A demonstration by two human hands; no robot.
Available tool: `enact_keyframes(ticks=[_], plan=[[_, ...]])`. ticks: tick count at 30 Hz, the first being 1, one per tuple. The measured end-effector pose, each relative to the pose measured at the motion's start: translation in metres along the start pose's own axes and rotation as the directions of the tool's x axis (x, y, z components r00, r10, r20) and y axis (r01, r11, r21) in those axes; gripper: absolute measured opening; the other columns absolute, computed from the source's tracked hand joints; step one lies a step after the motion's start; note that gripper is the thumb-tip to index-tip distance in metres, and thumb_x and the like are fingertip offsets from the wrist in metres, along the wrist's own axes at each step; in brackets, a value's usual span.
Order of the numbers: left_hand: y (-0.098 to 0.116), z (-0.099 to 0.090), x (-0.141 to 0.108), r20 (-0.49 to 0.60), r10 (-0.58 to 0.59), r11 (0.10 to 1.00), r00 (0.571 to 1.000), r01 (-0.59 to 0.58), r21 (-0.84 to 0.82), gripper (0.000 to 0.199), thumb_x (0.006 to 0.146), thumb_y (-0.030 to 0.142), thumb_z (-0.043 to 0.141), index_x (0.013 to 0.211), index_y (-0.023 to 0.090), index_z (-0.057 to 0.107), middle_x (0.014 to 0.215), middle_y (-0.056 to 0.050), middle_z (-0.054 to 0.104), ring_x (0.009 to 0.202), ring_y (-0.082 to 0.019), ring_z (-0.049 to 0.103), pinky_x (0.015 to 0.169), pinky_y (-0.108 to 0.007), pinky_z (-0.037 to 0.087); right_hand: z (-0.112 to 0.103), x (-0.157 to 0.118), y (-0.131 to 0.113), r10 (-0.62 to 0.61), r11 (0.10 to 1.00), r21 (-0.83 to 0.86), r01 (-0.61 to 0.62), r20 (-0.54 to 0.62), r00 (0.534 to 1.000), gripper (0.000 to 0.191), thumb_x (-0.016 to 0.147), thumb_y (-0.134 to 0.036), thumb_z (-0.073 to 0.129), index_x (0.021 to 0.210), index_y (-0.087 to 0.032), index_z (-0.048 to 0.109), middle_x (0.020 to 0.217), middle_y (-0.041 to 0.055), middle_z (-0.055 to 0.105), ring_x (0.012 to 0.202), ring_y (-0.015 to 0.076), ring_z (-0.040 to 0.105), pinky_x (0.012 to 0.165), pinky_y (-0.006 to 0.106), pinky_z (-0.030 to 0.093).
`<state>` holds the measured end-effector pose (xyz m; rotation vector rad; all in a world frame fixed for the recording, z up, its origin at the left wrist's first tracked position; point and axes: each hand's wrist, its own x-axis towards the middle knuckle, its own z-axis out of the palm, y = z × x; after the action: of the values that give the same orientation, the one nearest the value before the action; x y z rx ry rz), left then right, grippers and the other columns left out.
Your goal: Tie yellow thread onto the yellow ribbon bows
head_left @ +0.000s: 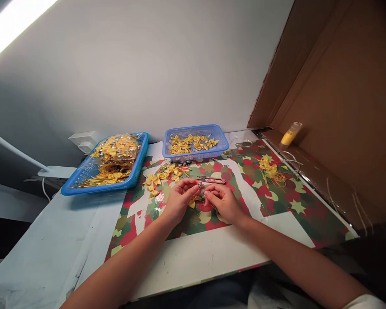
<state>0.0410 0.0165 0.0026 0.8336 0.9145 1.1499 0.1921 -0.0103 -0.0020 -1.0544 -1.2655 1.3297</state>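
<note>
Over the middle of the patterned sheet (209, 214), my left hand (182, 197) pinches a small silver bell (200, 185) between thumb and fingertips. Close on its right, my right hand (221, 199) is closed in a pinch; whatever lies between its fingertips is too small to make out. A yellow ribbon bow (192, 203) shows below and between the hands, partly covered. Just beyond the fingers lie thread snips (214, 180) with a pink handle. Several yellow bows (167, 174) with gold cord lie past my left hand, near a few silver bells (180, 162).
A blue tray (98, 187) heaped with bows and bagged pieces stands at left. Against the wall sits a blue basket (195, 156) of bows. Yellow scraps (272, 171) and a yellow-filled tube (291, 134) are at right, beside a cardboard panel (334, 107).
</note>
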Motion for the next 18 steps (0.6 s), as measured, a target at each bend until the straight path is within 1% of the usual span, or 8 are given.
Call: enact_keyframes(ticks=[4,9,12,14,18], plan=[[-0.003,-0.002,-0.001,0.004,0.054,0.997,0.999,-0.054,0.057,0.037,0.057,0.028,0.085,0.083,0.017,0.062,0.082,-0.001,0.069,0.073,-0.012,0.066,0.072,-0.024,0.054,-0.001,0.001,0.006,-0.002,1.0,0.012,0.002,0.012,1.0,0.022,0.082,-0.04,0.06,0.077,-0.019,0.057,0.056,-0.0019,0.06,0.053,0.0117,0.056,0.057,0.026,0.047],[-0.003,-0.001,-0.004,0.071,0.095,0.987,0.993,-0.103,0.123,0.039,0.062,0.03,0.082,0.092,0.017,0.06,0.085,-0.003,0.069,0.08,-0.014,0.065,0.074,-0.025,0.054,-0.002,0.0,0.009,-0.006,0.999,-0.037,0.007,0.019,1.0,0.021,0.084,-0.04,0.058,0.083,-0.018,0.059,0.06,-0.0006,0.063,0.058,0.0127,0.06,0.059,0.026,0.047],[0.0,0.002,-0.008,0.066,0.113,0.979,0.991,-0.123,0.163,0.039,0.067,0.034,0.078,0.096,0.018,0.058,0.081,-0.001,0.066,0.075,-0.013,0.063,0.07,-0.024,0.053,-0.001,-0.002,0.007,0.005,0.997,-0.074,-0.001,0.048,0.999,0.02,0.085,-0.039,0.057,0.087,-0.019,0.057,0.064,-0.0007,0.065,0.062,0.0133,0.062,0.061,0.026,0.049],[0.002,0.004,-0.01,0.054,0.124,0.97,0.991,-0.133,0.203,0.04,0.067,0.034,0.078,0.096,0.018,0.057,0.077,0.001,0.064,0.07,-0.012,0.061,0.066,-0.023,0.051,-0.001,-0.004,0.005,0.012,0.997,-0.082,-0.006,0.068,0.998,0.02,0.087,-0.04,0.056,0.091,-0.02,0.056,0.067,-0.0009,0.066,0.065,0.014,0.064,0.063,0.026,0.05],[0.005,0.005,-0.01,0.086,0.093,0.967,0.992,-0.111,0.231,0.037,0.065,0.032,0.079,0.092,0.017,0.058,0.074,0.001,0.062,0.068,-0.011,0.059,0.063,-0.021,0.049,-0.002,-0.006,0.003,0.024,0.996,-0.088,-0.013,0.121,0.992,0.022,0.088,-0.042,0.054,0.097,-0.022,0.055,0.069,-0.0013,0.067,0.067,0.0144,0.065,0.065,0.027,0.051]])
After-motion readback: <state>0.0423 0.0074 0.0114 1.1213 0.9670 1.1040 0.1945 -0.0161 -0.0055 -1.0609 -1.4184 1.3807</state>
